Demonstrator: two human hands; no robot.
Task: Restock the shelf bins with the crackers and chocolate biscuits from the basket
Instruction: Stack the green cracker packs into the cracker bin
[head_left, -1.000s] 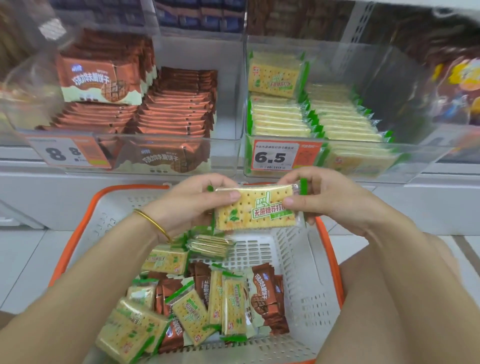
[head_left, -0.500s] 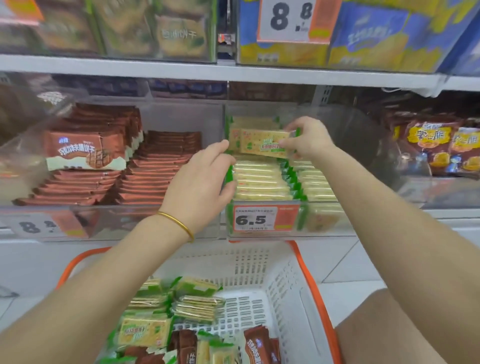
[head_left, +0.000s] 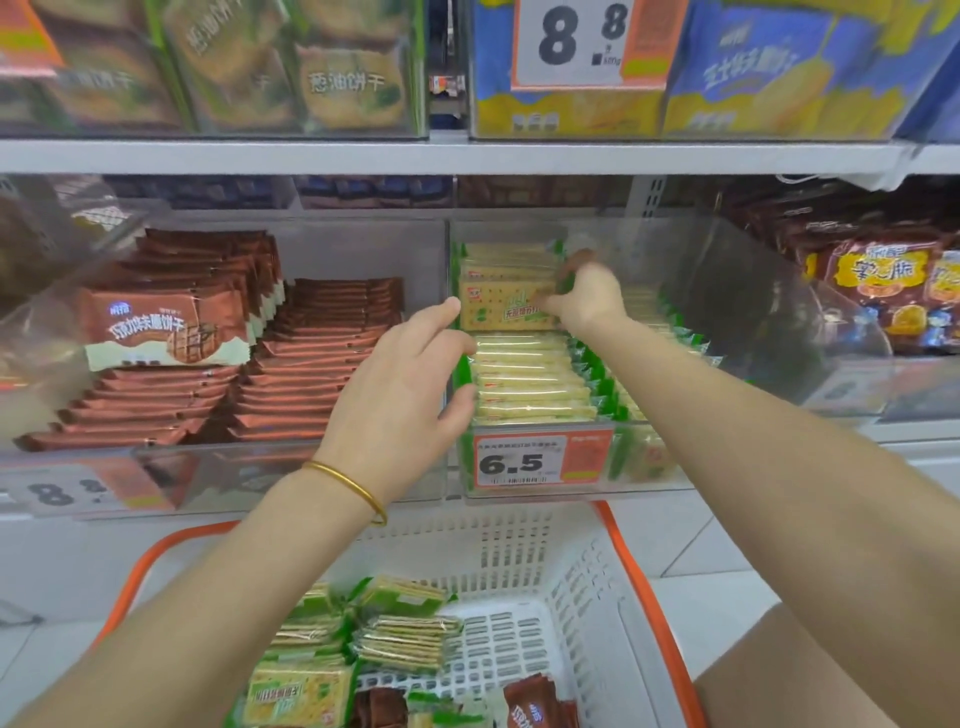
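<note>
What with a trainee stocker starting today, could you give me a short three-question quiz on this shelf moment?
1. True or false: the right hand pinches a cracker pack inside the cracker bin tagged 6.5.
2. The left hand is: A) gripping a chocolate biscuit pack; B) open, holding nothing; C) down in the basket.
3. Fill in: the chocolate biscuits lie to the ___ of the cracker bin.
Key: 1 true; 2 B; 3 left.
</note>
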